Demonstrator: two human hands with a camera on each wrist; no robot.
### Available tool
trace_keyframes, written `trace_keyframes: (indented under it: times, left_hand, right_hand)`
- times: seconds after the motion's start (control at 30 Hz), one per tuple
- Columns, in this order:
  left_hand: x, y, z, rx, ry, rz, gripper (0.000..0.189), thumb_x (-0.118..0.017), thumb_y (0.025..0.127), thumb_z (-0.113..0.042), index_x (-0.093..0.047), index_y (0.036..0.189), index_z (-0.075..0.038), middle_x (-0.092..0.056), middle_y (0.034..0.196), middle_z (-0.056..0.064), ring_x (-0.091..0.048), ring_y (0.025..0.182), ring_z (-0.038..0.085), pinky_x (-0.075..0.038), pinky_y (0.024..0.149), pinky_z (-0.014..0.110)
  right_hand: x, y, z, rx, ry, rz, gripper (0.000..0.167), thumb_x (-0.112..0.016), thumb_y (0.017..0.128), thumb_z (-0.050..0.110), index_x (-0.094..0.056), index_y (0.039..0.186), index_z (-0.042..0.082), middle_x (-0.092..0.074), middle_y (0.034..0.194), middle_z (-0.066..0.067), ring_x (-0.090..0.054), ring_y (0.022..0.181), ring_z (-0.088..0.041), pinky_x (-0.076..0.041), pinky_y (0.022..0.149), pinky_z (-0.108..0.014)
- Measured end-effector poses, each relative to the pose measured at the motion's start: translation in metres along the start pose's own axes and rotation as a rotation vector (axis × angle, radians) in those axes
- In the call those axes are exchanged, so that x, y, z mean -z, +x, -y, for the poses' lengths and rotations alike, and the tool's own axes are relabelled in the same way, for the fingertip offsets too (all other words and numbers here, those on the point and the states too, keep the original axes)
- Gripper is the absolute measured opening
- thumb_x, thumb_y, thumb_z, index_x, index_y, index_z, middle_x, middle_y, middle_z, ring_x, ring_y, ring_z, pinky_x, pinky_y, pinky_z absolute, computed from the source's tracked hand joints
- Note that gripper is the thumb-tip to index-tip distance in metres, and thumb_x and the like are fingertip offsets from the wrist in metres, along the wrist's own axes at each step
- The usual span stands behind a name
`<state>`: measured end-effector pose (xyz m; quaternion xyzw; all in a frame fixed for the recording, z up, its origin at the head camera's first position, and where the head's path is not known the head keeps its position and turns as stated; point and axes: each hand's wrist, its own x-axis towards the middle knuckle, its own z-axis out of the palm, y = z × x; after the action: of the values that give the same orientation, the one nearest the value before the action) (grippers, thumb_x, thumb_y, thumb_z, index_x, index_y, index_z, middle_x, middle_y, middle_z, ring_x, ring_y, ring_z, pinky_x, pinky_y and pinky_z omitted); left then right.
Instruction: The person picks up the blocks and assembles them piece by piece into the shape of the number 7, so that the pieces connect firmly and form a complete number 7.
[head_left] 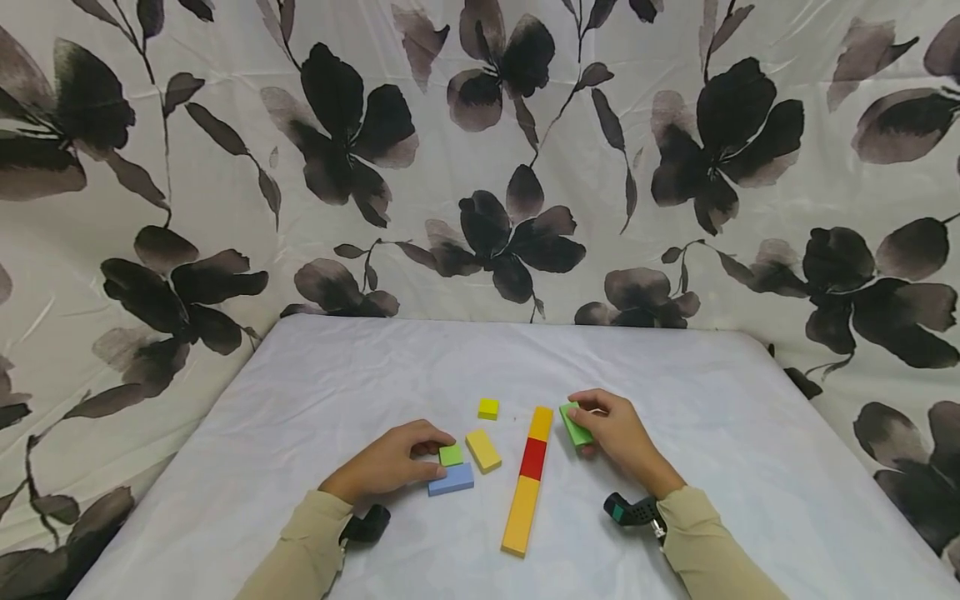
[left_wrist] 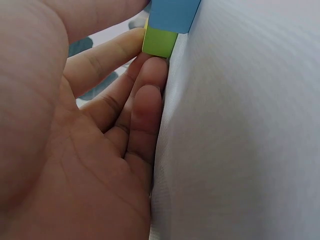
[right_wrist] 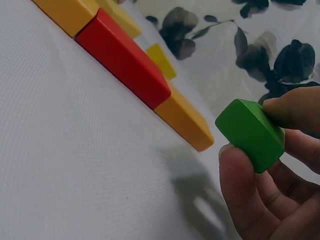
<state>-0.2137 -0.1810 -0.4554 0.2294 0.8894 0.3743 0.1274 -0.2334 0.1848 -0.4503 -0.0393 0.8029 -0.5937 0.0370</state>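
In the head view my left hand (head_left: 390, 458) is low at the left, with its index fingertip at the far edge of a small light green block (head_left: 451, 455). The thumb tip lies against the near left side, right by the end of a blue block (head_left: 452, 480) that sits in front of the green one. My right hand (head_left: 618, 429) pinches a green rectangular block (right_wrist: 250, 135) between thumb and fingers, tilted and raised over the cloth, with a shadow below. Beside it runs a straight row: an orange block (head_left: 541, 423), a red block (head_left: 532, 460) and a longer orange block (head_left: 521, 517).
A small bright yellow block (head_left: 488, 408) lies toward the back, and a pale yellow rectangular block (head_left: 483, 451) lies between the left hand and the row. White cloth (head_left: 337, 367) covers the table. A floral curtain (head_left: 480, 167) hangs behind the table's far edge.
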Motion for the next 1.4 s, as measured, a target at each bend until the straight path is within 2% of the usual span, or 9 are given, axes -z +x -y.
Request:
trace_keyframes:
  times: [0.47, 0.73, 1.1, 1.4]
  left_hand:
    - [-0.001, -0.001, 0.002, 0.014, -0.008, -0.006, 0.044, -0.078, 0.088, -0.035, -0.066, 0.128, -0.021, -0.059, 0.109, -0.009, -0.054, 0.099, 0.013, -0.047, 0.090, 0.035]
    - [0.000, -0.001, 0.002, 0.012, -0.012, -0.002, 0.044, -0.078, 0.088, -0.036, -0.066, 0.128, -0.020, -0.059, 0.110, -0.008, -0.054, 0.101, 0.013, -0.047, 0.091, 0.039]
    - [0.001, -0.002, 0.003, -0.005, -0.008, -0.002, 0.044, -0.077, 0.089, -0.035, -0.066, 0.129, -0.019, -0.059, 0.111, -0.009, -0.054, 0.101, 0.013, -0.046, 0.092, 0.039]
    - [0.001, -0.004, 0.002, 0.002, -0.005, -0.005, 0.044, -0.077, 0.089, -0.034, -0.066, 0.129, -0.019, -0.060, 0.112, -0.009, -0.054, 0.102, 0.012, -0.046, 0.093, 0.039]
  right_hand:
    - [-0.006, 0.010, 0.002, -0.018, 0.010, -0.025, 0.038, -0.070, 0.095, 0.023, -0.064, 0.128, 0.005, -0.056, 0.122, -0.014, -0.055, 0.096, -0.029, -0.059, 0.065, -0.037]
    - [-0.010, 0.015, 0.000, -0.027, 0.025, -0.016, 0.036, -0.068, 0.096, 0.021, -0.064, 0.128, 0.005, -0.056, 0.125, -0.014, -0.056, 0.095, -0.030, -0.059, 0.065, -0.038]
    - [-0.017, 0.027, 0.004, -0.062, 0.007, -0.047, 0.035, -0.065, 0.098, 0.023, -0.064, 0.129, 0.007, -0.057, 0.125, -0.014, -0.057, 0.094, -0.029, -0.059, 0.067, -0.035]
    - [-0.019, 0.033, 0.005, -0.046, -0.008, -0.066, 0.036, -0.063, 0.099, 0.023, -0.063, 0.130, 0.004, -0.056, 0.125, -0.015, -0.055, 0.096, -0.029, -0.059, 0.066, -0.034]
